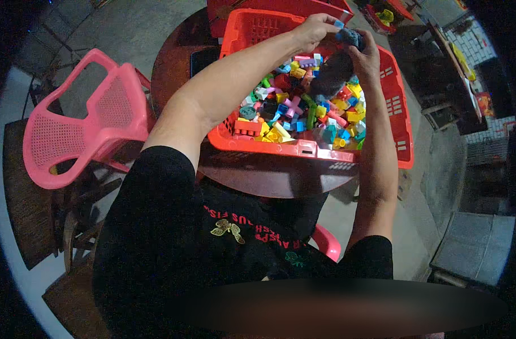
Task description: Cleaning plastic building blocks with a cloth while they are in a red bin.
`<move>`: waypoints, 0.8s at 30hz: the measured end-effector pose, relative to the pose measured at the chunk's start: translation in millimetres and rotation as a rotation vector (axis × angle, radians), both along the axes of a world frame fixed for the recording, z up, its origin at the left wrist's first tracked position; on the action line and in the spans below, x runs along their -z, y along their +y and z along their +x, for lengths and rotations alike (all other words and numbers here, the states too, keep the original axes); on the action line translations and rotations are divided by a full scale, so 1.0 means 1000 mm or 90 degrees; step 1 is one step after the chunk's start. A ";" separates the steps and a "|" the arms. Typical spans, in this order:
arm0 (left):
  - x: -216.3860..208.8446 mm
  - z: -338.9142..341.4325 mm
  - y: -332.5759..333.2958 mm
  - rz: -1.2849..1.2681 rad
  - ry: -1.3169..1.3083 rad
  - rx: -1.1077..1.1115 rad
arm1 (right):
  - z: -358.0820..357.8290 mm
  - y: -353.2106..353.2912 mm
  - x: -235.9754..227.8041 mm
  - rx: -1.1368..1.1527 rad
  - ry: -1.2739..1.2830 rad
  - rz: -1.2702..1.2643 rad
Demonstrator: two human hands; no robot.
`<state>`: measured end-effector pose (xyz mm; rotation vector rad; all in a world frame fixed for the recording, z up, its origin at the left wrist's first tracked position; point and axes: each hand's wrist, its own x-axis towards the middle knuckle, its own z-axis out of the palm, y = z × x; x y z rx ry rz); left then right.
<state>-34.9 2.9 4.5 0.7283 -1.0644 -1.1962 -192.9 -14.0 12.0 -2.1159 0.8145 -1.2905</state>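
Both my arms reach over a red plastic basket [269,147] heaped with colourful toy building blocks [294,105]. Near the basket's far right side, my left hand [315,34] is closed, its fingertips pinching a small light blue block [339,24]. Close beside it, my right hand [367,56] is closed around a dark blue-grey toy piece [350,38], whose exact kind I cannot make out. The two held pieces are very near each other; whether they touch is unclear. A dark shadow falls on the blocks below my hands.
The basket stands on a round brown table [176,53]. A pink plastic chair [119,101] is at the left. Behind the basket sits another red container [218,20]. Farther right are a shelf or counter [456,70] and a grey box-like object [473,246] on the floor.
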 end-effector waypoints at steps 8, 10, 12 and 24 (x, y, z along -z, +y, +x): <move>0.004 0.005 -0.005 0.010 -0.030 0.071 | 0.000 0.009 -0.012 -0.111 -0.135 0.181; 0.004 0.008 -0.008 -0.034 -0.027 0.065 | 0.001 0.011 -0.014 -0.122 -0.175 0.229; 0.002 0.003 -0.007 -0.078 -0.021 0.070 | -0.003 0.009 -0.010 -0.139 -0.161 0.310; 0.016 0.007 -0.027 -0.055 0.027 0.016 | 0.003 0.007 -0.013 -0.089 -0.208 0.182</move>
